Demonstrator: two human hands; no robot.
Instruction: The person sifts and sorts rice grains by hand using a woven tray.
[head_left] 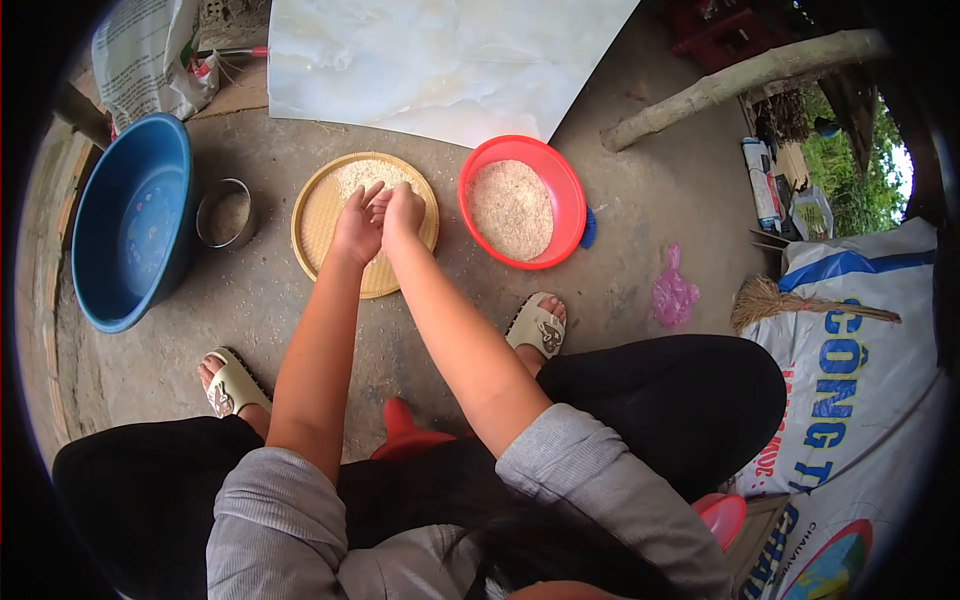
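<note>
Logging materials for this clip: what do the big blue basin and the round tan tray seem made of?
Large blue oval-looking basin: probably plastic, smooth with a soft sheen.

Round tan tray: likely bamboo or similar plant fibre, matt, judging by its woven base and raised pale rim.

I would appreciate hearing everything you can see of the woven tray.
The tray is round, shallow and tan, seemingly woven bamboo, with a raised rim. It lies on the floor near the red basin. Pale grain covers part of it; its left side is bare. The left hand and right hand are above it, contact unclear.
</note>
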